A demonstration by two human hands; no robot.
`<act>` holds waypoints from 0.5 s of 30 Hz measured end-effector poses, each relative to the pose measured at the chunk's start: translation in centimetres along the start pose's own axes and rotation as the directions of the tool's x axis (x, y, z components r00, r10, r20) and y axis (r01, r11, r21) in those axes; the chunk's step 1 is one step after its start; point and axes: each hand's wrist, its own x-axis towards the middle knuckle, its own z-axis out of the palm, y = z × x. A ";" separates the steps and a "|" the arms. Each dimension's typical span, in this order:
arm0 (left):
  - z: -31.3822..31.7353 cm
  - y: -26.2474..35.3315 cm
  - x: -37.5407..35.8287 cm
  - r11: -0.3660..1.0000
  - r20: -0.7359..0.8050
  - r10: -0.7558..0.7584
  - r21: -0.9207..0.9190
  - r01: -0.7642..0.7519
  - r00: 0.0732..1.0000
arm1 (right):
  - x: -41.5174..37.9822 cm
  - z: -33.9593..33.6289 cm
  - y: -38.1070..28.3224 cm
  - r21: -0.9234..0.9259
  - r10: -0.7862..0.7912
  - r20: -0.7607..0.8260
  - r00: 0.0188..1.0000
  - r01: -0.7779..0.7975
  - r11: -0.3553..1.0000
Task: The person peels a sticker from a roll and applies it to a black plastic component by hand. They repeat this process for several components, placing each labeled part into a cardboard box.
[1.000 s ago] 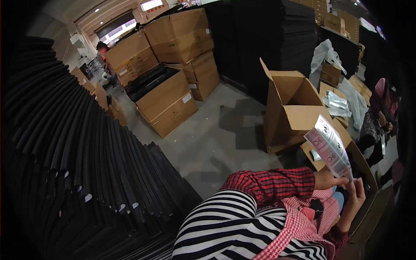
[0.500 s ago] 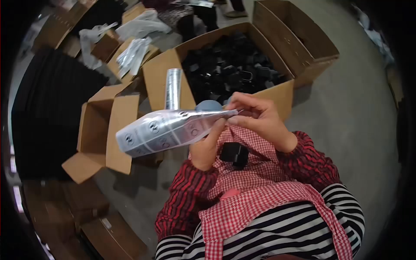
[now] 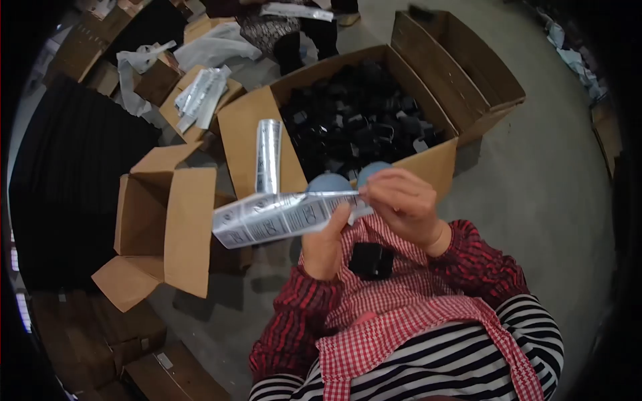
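A silvery sheet of printed labels [image 3: 271,220] stretches out to the left in front of me, with logos and barcodes on it. My left hand [image 3: 326,244] is closed on the sheet near its right end, thumb on top. My right hand [image 3: 404,206] pinches at the sheet's right edge with bent fingers. Whether a single label is between those fingertips cannot be seen. On the checked apron in my lap rests a small black boxy item [image 3: 371,260]. Beyond the sheet, a silvery roll [image 3: 268,157] leans against a carton flap.
A large carton [image 3: 421,160] full of small black items [image 3: 354,113] stands ahead, with another carton [image 3: 461,73] behind it. An open carton [image 3: 189,234] is at left. More silvery sheets [image 3: 202,97], plastic bags [image 3: 217,45] and a black stack [image 3: 73,194] lie farther left.
The sheet has swung nearer and its left end has moved right and down. My right hand has turned, its fingers now curled lower over the sheet's edge. The view has shifted slightly.
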 end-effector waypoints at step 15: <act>-2.3 -3.2 1.6 0.977 0.456 -0.076 0.211 -0.025 0.887 | -1.7 -3.6 2.8 0.573 0.701 0.347 0.624 -0.732 0.368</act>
